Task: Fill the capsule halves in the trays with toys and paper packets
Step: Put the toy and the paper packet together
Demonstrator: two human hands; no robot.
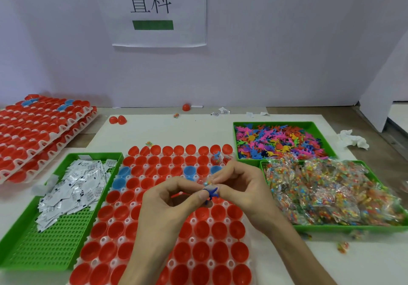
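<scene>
The white capsule tray [192, 220] is set directly in front of the person, so that every red capsule half [220, 229] and blue capsule half [189, 171] can be reached by either hand. Supply is arranged around it by type: paper packets [72, 185] are heaped in the perforated green tray [50, 240] to the left, dinosaur toys [278, 141] are kept in the far green tray [273, 123] to the right, and clear bead packets [331, 187] are kept in the near green tray [344, 228] beside it. The left hand [174, 198] and the right hand [238, 183] are brought together above the middle of the capsule tray. A blue dinosaur toy [212, 193] is pinched at the left thumb tip, and a small bead packet [207, 183] is pinched by the right fingertips just above it; the other fingers of both hands are curled inward. The two items appear to be gathered into one bundle so that they can be dropped into a single half; this is a judgement. Only two halves at the far right corner [216, 157] are seen to hold contents, so the fill is judged to be at an early stage. Stacked capsule trays [39, 130] are held in reserve at the far left
</scene>
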